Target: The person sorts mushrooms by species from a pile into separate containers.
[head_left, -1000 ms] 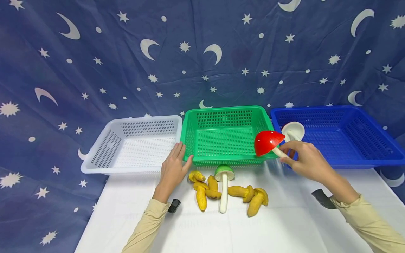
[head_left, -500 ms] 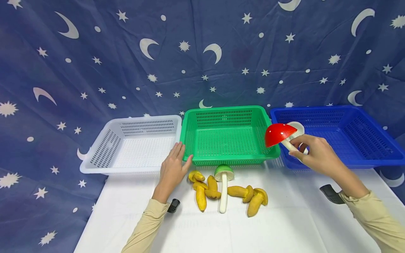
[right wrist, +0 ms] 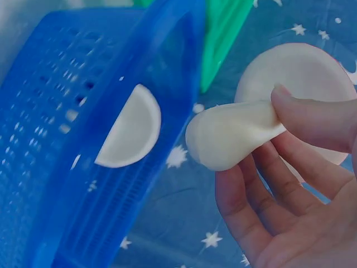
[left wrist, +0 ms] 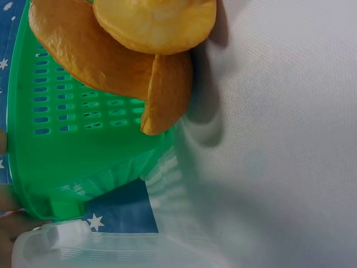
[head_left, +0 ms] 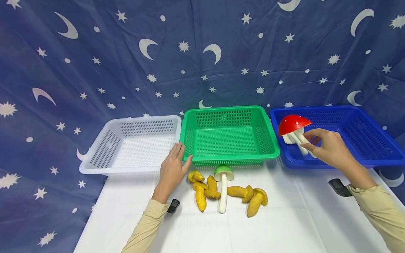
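Observation:
My right hand pinches the white stem of a toy mushroom with a red, white-dotted cap, tilted over the left end of the blue basket. In the right wrist view thumb and fingers close on the stem, with the pale cap underside behind. Inside the blue basket lies another mushroom; the held one overlaps it in the head view. My left hand rests with straight fingers where the white basket meets the green basket.
In front of the green basket lie several yellow-brown mushrooms and one green-capped mushroom with a long white stem. A white cloth covers the table. Behind the baskets hangs a blue curtain with moons and stars.
My right hand has carried the red-capped mushroom rightward and slightly away, from beside the green basket's right corner to over the blue basket. The left hand has stayed in place.

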`<state>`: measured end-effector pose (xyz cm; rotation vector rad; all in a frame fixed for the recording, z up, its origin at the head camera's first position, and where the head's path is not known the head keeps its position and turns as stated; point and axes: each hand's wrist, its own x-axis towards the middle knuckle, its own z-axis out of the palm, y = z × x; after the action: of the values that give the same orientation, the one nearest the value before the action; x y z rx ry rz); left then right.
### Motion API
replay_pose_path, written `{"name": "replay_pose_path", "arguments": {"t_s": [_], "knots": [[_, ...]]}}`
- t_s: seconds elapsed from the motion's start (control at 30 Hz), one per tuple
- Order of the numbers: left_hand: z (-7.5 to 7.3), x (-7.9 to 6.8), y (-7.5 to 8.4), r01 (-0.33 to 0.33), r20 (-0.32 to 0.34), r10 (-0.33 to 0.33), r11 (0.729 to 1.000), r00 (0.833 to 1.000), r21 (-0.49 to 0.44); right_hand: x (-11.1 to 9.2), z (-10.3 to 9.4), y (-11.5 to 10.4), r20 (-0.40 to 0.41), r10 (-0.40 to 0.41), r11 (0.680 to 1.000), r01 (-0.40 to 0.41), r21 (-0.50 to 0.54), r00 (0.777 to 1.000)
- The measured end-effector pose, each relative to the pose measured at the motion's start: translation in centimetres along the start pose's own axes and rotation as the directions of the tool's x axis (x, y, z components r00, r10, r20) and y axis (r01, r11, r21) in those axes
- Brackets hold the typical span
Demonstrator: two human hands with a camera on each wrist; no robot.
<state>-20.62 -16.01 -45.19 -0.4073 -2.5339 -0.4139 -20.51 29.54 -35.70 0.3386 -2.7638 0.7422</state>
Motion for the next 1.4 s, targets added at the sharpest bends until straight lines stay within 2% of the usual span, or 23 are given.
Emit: {"name": "replay_pose_path", "arguments": {"t_s": [0.27,0.43,0.47,0.67,0.73,1.0,1.23,1.4], "knots": [[-0.1,-0.1,0.0,-0.002,-0.008,0.002,1.000,1.000,0.000,0.4,-0.2,2.4,0.031,0.066,0.998,-0.065,-0.012,0.997],[0.0,-0.1,-0.1,-0.008,-0.016,0.008,1.000,1.000,0.001,0.5,-0.3,3.7,0.030,0.090,0.995,-0.089,-0.038,0.995],[0.0,-0.1,-0.1,-0.008,-0.018,0.008,1.000,1.000,-0.001,0.6,-0.2,4.1,0.022,0.115,0.993,-0.114,-0.043,0.993],[0.0,-0.1,-0.1,-0.011,-0.025,0.011,1.000,1.000,0.005,0.8,0.4,6.8,0.009,0.179,0.983,-0.178,-0.049,0.984],[0.0,-0.1,-0.1,-0.010,-0.024,0.011,1.000,1.000,0.007,0.8,0.5,7.7,0.012,0.168,0.984,-0.167,-0.057,0.986],[-0.1,0.0,0.0,-0.010,-0.011,0.010,1.000,1.000,0.008,0.2,-0.1,7.5,0.042,0.164,0.984,-0.161,-0.072,0.986],[0.0,-0.1,-0.1,-0.013,-0.020,0.013,1.000,1.000,0.007,0.3,0.4,8.7,0.078,0.247,0.968,-0.243,-0.062,0.966],[0.0,-0.1,-0.2,-0.011,-0.020,0.011,1.000,1.000,0.011,0.3,0.7,9.4,0.085,0.277,0.960,-0.272,-0.070,0.957]]}}
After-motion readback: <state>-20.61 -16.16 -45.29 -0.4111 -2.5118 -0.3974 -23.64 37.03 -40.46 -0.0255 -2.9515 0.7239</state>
